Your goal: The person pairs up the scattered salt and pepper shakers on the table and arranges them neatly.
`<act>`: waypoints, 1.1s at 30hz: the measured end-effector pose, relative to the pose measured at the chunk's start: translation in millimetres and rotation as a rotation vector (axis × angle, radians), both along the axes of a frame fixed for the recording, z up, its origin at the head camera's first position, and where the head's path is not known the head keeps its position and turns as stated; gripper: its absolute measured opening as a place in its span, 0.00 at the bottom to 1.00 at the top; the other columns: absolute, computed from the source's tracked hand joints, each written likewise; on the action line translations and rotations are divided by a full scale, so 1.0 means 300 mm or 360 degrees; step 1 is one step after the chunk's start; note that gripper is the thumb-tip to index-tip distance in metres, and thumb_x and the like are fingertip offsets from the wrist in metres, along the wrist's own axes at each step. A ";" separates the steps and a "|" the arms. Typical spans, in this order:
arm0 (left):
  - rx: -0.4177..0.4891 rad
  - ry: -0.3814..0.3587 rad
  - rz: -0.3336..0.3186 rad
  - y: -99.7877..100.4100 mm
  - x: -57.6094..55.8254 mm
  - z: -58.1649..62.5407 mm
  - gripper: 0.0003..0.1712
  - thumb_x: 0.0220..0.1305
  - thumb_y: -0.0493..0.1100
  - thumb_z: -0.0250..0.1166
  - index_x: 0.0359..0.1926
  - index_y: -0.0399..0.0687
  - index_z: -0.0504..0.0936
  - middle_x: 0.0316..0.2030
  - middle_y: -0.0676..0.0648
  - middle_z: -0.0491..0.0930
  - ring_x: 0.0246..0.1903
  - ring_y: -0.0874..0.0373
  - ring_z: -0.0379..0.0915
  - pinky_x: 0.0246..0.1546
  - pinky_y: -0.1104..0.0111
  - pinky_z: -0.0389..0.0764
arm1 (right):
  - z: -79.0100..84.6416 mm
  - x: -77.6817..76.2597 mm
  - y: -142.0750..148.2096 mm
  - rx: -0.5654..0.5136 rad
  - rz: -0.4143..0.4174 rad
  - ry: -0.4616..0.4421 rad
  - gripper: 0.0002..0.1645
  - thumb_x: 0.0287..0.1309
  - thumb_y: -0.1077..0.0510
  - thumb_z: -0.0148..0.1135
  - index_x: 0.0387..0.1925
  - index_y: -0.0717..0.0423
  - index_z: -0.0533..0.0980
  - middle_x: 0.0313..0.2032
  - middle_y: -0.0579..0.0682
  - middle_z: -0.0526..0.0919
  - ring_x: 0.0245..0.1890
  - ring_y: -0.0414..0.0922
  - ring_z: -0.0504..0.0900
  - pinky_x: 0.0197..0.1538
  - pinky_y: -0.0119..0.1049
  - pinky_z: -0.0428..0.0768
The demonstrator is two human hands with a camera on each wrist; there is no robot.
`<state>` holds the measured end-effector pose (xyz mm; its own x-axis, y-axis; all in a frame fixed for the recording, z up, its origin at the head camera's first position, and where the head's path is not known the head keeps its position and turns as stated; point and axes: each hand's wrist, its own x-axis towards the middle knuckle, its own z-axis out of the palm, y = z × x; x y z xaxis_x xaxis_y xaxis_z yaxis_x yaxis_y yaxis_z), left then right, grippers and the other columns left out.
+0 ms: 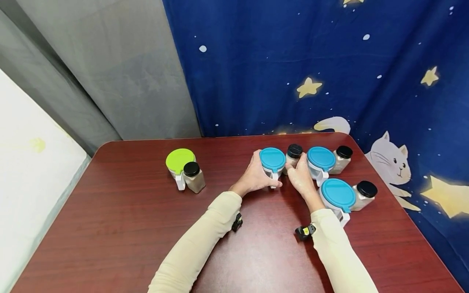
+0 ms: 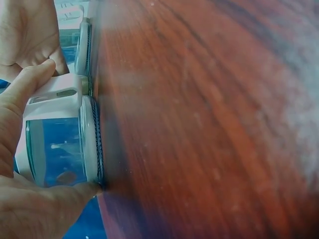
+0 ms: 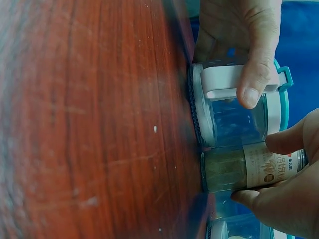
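My left hand (image 1: 255,175) grips a clear seasoning jar with a blue lid (image 1: 272,158) and a white handle, standing at the back of the table. In the right wrist view its thumb lies over the handle (image 3: 222,79). Close on the right of that jar stands a spice bottle with a black cap (image 1: 294,150). My right hand (image 1: 302,177) holds this bottle between thumb and fingers; a printed label (image 3: 269,163) and brownish contents (image 3: 224,170) show through its side. Jar and bottle stand side by side, their bases at the tabletop.
Right of my hands stand two more blue-lidded jars (image 1: 321,158) (image 1: 338,194), each beside a black-capped bottle (image 1: 343,158) (image 1: 364,195). Off to the left, a green-lidded jar (image 1: 180,160) stands beside another black-capped bottle (image 1: 194,179). A curtain (image 1: 256,81) hangs behind the table (image 1: 128,228).
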<state>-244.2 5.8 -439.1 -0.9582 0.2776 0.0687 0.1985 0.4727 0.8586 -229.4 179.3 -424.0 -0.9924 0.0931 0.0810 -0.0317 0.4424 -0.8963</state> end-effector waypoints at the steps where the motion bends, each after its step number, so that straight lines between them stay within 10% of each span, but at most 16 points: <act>1: -0.0002 -0.0002 0.0005 0.001 0.000 -0.002 0.68 0.39 0.47 0.87 0.73 0.45 0.51 0.64 0.43 0.63 0.60 0.51 0.67 0.62 0.59 0.70 | -0.001 0.001 -0.001 0.0001 -0.0001 0.0004 0.35 0.70 0.66 0.51 0.71 0.72 0.49 0.63 0.73 0.65 0.67 0.61 0.63 0.71 0.53 0.57; 21: -0.0039 0.0002 0.0040 -0.002 0.011 0.005 0.76 0.37 0.49 0.88 0.78 0.48 0.44 0.69 0.42 0.59 0.64 0.48 0.64 0.64 0.57 0.69 | 0.001 0.009 -0.002 -0.0041 -0.0014 0.0035 0.44 0.65 0.70 0.52 0.75 0.68 0.42 0.71 0.71 0.57 0.72 0.59 0.58 0.73 0.51 0.54; 33: -0.0049 0.0145 -0.0044 -0.064 0.027 0.086 0.80 0.37 0.52 0.87 0.81 0.49 0.40 0.76 0.40 0.52 0.72 0.46 0.55 0.68 0.52 0.63 | 0.066 0.034 -0.006 -0.0406 -0.0170 0.0497 0.40 0.63 0.73 0.50 0.75 0.62 0.53 0.75 0.54 0.58 0.75 0.44 0.55 0.74 0.38 0.50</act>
<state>-236.1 -13.4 -413.2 -0.9404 0.3072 0.1460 0.2883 0.4918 0.8216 -219.3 177.6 -404.1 -0.9076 0.2501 0.3373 -0.2851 0.2227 -0.9322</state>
